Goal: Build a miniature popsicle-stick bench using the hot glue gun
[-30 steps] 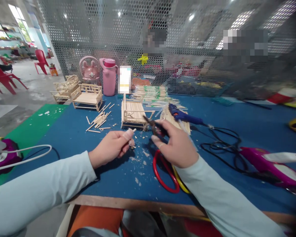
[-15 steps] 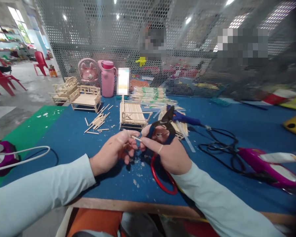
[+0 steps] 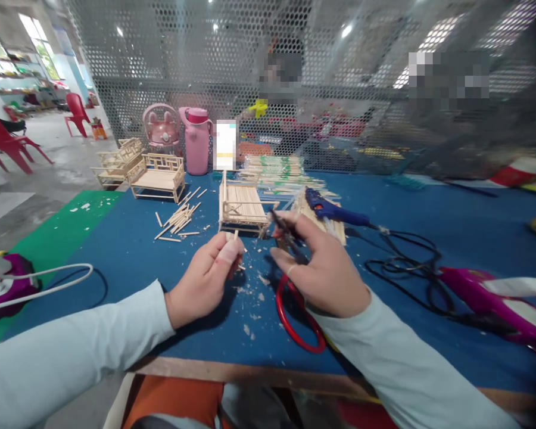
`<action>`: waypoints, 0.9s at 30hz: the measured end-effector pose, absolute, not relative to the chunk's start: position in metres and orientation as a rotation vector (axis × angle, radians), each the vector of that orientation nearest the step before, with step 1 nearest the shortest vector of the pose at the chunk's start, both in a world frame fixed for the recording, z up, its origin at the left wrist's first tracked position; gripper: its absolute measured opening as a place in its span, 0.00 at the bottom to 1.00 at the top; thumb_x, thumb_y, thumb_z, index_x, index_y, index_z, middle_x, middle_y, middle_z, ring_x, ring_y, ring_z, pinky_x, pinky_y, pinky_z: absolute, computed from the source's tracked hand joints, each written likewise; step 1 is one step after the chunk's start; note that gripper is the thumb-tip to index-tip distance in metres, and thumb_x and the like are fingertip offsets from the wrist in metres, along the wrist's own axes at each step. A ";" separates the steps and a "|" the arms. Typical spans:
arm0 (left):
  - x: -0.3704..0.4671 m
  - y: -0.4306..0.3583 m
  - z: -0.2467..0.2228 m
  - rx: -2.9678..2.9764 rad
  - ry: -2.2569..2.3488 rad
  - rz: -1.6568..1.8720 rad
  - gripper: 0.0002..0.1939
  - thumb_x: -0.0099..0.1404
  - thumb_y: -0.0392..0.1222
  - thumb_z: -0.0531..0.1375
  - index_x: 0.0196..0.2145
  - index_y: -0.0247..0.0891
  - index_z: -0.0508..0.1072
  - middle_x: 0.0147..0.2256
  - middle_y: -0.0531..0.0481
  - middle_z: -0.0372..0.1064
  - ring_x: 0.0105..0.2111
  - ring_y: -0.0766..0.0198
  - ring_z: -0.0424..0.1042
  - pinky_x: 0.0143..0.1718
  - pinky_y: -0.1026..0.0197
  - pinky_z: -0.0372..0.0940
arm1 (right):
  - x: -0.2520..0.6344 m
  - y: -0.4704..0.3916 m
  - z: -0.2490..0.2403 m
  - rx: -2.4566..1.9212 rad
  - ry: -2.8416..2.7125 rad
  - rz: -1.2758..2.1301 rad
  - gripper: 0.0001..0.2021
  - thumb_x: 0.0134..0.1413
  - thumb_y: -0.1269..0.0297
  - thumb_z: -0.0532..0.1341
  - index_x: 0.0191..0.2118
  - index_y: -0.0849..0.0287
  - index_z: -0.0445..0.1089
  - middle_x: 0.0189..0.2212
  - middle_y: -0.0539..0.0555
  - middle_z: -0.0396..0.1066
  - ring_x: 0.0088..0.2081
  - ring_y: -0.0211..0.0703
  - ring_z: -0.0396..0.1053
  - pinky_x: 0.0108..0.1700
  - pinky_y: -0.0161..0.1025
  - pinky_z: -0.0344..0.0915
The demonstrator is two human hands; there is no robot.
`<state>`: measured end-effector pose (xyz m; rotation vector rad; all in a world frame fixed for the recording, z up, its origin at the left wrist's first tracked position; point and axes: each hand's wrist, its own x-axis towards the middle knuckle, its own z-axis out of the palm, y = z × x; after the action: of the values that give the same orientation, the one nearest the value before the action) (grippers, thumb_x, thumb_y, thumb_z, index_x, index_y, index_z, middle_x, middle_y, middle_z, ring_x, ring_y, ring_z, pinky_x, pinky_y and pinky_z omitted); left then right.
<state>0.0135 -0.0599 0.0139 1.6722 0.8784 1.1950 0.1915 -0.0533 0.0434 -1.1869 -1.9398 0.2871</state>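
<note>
Blue table, wood front edge. Red loop near that edge. Left hand: thumb and fingers pinched on 1 short stick, above table between middle and front edge. Right hand: fingers curled round dark cutters, blurred; can't tell blade gap. Beyond: 1 mini bench mid-table, another bench toward back left corner.

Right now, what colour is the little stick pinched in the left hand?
The stick in the left hand is pale beige, best seen in the head view.
</note>
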 end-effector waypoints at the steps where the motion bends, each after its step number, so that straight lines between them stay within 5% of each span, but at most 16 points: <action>1: 0.013 -0.060 0.013 1.727 0.875 1.198 0.16 0.72 0.44 0.44 0.28 0.38 0.60 0.26 0.55 0.56 0.27 0.68 0.56 0.32 0.64 0.55 | 0.196 -0.052 0.044 -1.216 -2.007 0.218 0.23 0.41 0.74 0.57 0.48 0.59 0.67 0.39 0.56 0.72 0.43 0.48 0.70 0.49 0.46 0.65; 10: 0.014 -0.056 0.009 1.844 0.926 1.209 0.15 0.71 0.43 0.46 0.26 0.38 0.57 0.25 0.56 0.53 0.26 0.69 0.53 0.29 0.65 0.53 | 0.197 -0.054 0.040 -1.397 -2.251 0.292 0.34 0.37 0.75 0.54 0.57 0.63 0.64 0.43 0.59 0.71 0.48 0.51 0.69 0.52 0.48 0.65; 27: 0.012 -0.055 0.011 1.953 0.994 1.111 0.15 0.69 0.45 0.45 0.25 0.39 0.56 0.24 0.55 0.54 0.26 0.67 0.54 0.28 0.64 0.53 | 0.195 -0.054 0.035 -1.300 -2.273 0.256 0.30 0.37 0.73 0.54 0.52 0.63 0.70 0.43 0.59 0.75 0.45 0.49 0.72 0.50 0.44 0.67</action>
<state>0.0124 -0.0555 0.0114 1.9528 0.9937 1.1106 0.1947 -0.0537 0.0353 -1.3000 -2.2731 0.2564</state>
